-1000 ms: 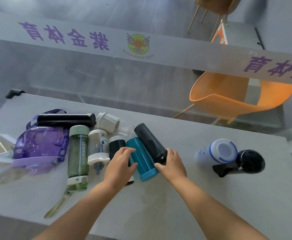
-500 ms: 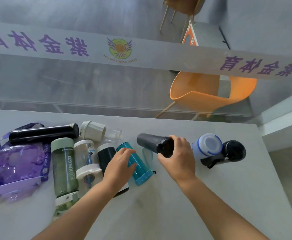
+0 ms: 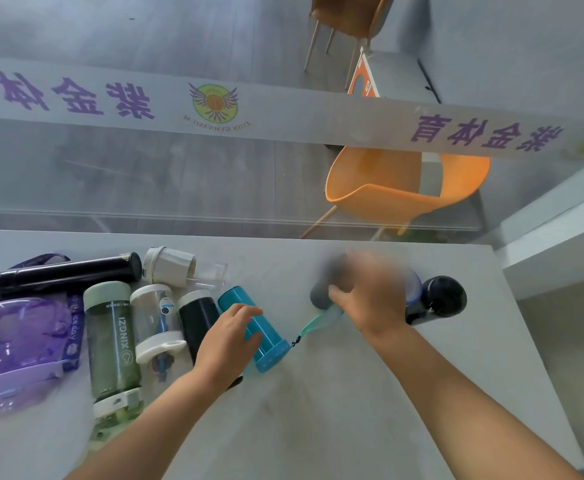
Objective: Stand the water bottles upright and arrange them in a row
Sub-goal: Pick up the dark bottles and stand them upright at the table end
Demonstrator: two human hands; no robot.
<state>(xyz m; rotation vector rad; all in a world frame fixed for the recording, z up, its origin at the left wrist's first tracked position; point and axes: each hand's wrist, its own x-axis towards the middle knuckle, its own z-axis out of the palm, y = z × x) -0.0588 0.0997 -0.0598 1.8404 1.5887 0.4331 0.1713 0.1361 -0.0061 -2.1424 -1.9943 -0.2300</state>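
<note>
Head view: on the grey tabletop (image 3: 318,410), most of the water bottles lie on their sides in a cluster at the lower left of the frame. The green bottle (image 3: 113,344) carries white lettering that reads "XINGZI" along its side. Right of it lies a clear bottle (image 3: 155,320) with a white cap and a small round blue label too small to read, then a black bottle with a white band (image 3: 197,317), then the teal bottle (image 3: 252,327). Above them, a long black flask (image 3: 69,273) and a white-capped clear cup (image 3: 183,268) lie across the back of the cluster. At the far left is a purple translucent bottle (image 3: 17,334) whose strap bears pale writing that cannot be read clearly. The left hand (image 3: 230,341) rests with loosely spread fingers on the teal bottle, not clenched round it. The right hand (image 3: 370,299), blurred, is closed around a dark grey bottle (image 3: 325,289) at centre right. A thin green strap (image 3: 314,323) runs from under that hand to the teal bottle's cap. Just right of the hand are a blue-banded white bottle (image 3: 414,289), mostly hidden, and a black bottle (image 3: 444,296). A pale banner (image 3: 283,112) behind the tabletop shows mirrored purple Chinese characters and a winged round emblem.
</note>
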